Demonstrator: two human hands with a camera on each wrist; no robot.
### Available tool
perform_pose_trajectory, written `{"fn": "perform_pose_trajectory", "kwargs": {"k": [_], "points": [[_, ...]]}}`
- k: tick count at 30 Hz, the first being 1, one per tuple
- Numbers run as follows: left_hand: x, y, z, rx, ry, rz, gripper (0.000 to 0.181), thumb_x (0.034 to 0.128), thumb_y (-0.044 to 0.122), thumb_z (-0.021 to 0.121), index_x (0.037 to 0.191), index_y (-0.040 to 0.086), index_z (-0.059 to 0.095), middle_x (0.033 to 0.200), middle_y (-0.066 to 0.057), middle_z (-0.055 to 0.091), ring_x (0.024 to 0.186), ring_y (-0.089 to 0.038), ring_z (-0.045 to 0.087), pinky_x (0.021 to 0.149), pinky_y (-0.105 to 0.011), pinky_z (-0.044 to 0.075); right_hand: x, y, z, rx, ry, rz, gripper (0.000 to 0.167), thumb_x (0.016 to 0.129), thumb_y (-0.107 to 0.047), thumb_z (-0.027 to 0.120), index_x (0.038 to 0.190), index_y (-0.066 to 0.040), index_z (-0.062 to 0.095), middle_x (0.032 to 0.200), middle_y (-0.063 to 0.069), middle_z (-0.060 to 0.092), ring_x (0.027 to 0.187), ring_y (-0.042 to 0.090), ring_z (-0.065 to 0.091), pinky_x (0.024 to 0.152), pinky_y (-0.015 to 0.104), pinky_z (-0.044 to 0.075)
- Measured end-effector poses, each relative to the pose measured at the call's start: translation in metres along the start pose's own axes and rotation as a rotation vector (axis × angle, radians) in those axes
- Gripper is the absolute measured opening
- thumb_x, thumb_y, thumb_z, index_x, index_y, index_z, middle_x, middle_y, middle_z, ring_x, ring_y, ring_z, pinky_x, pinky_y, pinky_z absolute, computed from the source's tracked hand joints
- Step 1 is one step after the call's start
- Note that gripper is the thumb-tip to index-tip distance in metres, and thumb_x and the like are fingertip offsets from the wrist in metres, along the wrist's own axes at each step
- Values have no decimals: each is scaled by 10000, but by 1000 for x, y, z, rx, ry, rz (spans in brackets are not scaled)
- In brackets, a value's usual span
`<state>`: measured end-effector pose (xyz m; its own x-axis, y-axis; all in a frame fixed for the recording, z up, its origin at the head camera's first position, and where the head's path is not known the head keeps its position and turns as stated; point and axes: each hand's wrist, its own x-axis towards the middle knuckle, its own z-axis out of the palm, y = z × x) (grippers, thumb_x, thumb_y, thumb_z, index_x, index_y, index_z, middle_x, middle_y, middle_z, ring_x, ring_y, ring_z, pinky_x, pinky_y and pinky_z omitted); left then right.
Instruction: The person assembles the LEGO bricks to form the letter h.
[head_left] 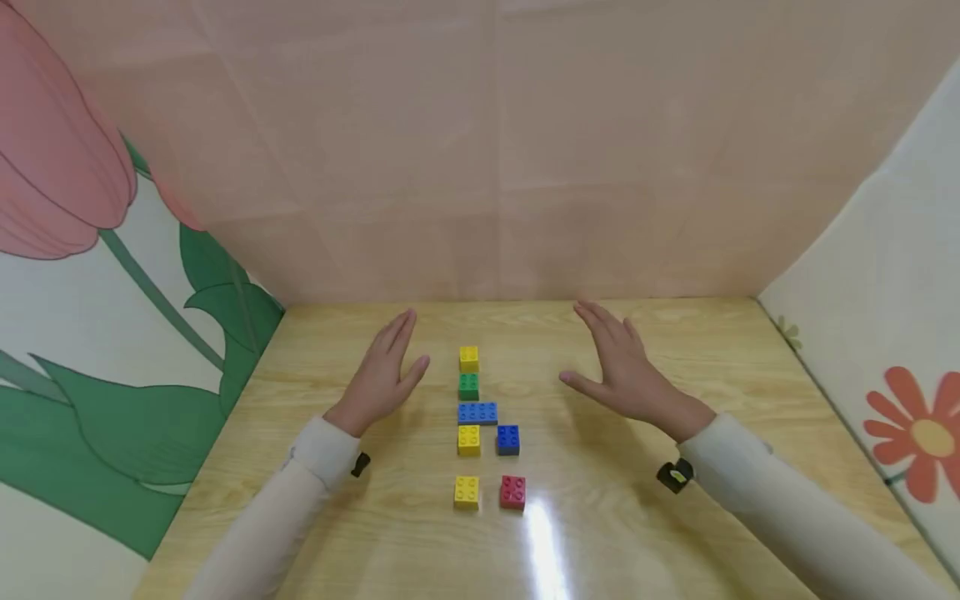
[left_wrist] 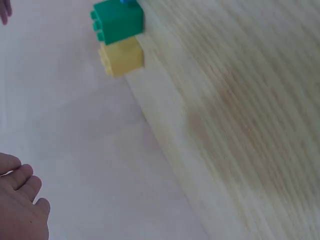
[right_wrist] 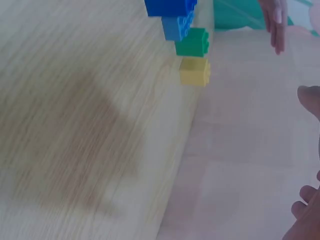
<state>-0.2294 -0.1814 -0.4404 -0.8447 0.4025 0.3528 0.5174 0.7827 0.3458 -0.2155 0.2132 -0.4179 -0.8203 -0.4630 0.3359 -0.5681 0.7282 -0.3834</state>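
Both hands hover above the wooden table, one on each side of a group of toy bricks, touching nothing. My left hand (head_left: pixel 382 373) has its fingers extended and thumb apart; my right hand (head_left: pixel 624 372) is held likewise. Down the middle lie a far yellow brick (head_left: pixel 468 359), a green brick (head_left: pixel 468 387), a long light-blue brick (head_left: pixel 477 413) and another yellow brick (head_left: pixel 468 440). Beside that one sits a dark blue brick (head_left: pixel 507 440). Nearest are a third yellow brick (head_left: pixel 467 492) and a red brick (head_left: pixel 513 492). All rest studs up.
The wooden table (head_left: pixel 315 533) meets a pinkish cloth backdrop (head_left: pixel 525 167) at its far edge. Flower-printed panels stand at the left (head_left: pixel 127 433) and right (head_left: pixel 847 275). Small black devices (head_left: pixel 675 475) sit at both wrists.
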Motion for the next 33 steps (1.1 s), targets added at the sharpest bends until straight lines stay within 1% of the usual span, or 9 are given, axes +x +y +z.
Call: {"fn": "perform_pose_trajectory", "kwargs": {"k": [6, 8, 12, 15, 19, 22, 27, 30, 33], "points": [[-18, 11, 0, -60, -14, 15, 726, 1017, 423, 470, 1571, 145, 92, 1611, -72, 153, 1459, -229, 174, 1142, -468, 249, -11, -12, -1, 88, -44, -21, 1030, 855, -465, 722, 1573, -174, 43, 1616, 42, 74, 1461, 293, 100, 1104, 607, 210], [-24, 15, 1, -76, -22, 23, 717, 1016, 409, 481, 1571, 153, 104, 1612, -54, 159, 1458, -212, 181, 1138, -459, 261, -15, -16, -1, 113, -66, -23, 1037, 855, -450, 727, 1573, -207, 21, 1617, 17, 61, 1461, 275, 101, 1096, 586, 257], [-35, 24, 1, -112, -54, 27, 707, 1006, 412, 508, 1568, 181, 148, 1604, -11, 194, 1445, -201, 228, 1121, -458, 297, -23, -23, 1, 125, -69, -40, 1015, 856, -421, 737, 1574, -230, 46, 1609, -3, 109, 1450, 260, 162, 1094, 557, 289], [-41, 33, 0, -132, -75, -1, 715, 980, 484, 522, 1562, 233, 192, 1584, 25, 251, 1421, -194, 287, 1097, -461, 337, -28, -28, 2, 123, -51, -61, 975, 856, -393, 747, 1573, -219, 110, 1591, 2, 189, 1432, 259, 231, 1093, 543, 301], [-46, 44, -1, -176, -72, -12, 733, 936, 518, 583, 1545, 260, 267, 1549, 43, 325, 1386, -208, 357, 1063, -476, 379, -35, -37, 4, 151, -39, -96, 932, 853, -362, 758, 1566, -211, 176, 1564, 15, 271, 1407, 255, 296, 1081, 530, 330], [-50, 49, 1, -207, -76, 24, 731, 924, 485, 623, 1534, 240, 305, 1531, 29, 356, 1367, -217, 387, 1048, -474, 398, -40, -44, 8, 183, -47, -114, 915, 851, -346, 764, 1560, -195, 207, 1550, 21, 303, 1390, 254, 331, 1065, 517, 361], [-56, 55, 12, -227, -129, 86, 725, 918, 457, 647, 1528, 239, 321, 1522, 32, 373, 1360, -163, 393, 1048, -394, 407, -51, -52, 22, 222, -92, -99, 889, 852, -358, 761, 1553, -209, 235, 1530, 6, 336, 1362, 237, 376, 1048, 484, 394], [-62, 59, 16, -219, -158, 113, 733, 909, 443, 666, 1528, 270, 313, 1523, 50, 374, 1356, -125, 390, 1048, -351, 400, -58, -55, 32, 239, -125, -79, 875, 855, -400, 748, 1550, -258, 236, 1524, -26, 347, 1351, 218, 391, 1041, 463, 406], [-68, 62, 19, -219, -177, 136, 721, 916, 472, 643, 1524, 245, 329, 1522, 65, 372, 1346, -123, 403, 1044, -345, 407, -65, -57, 39, 260, -161, -82, 843, 864, -448, 720, 1543, -240, 265, 1515, -26, 366, 1347, 215, 398, 1045, 457, 402]]}}
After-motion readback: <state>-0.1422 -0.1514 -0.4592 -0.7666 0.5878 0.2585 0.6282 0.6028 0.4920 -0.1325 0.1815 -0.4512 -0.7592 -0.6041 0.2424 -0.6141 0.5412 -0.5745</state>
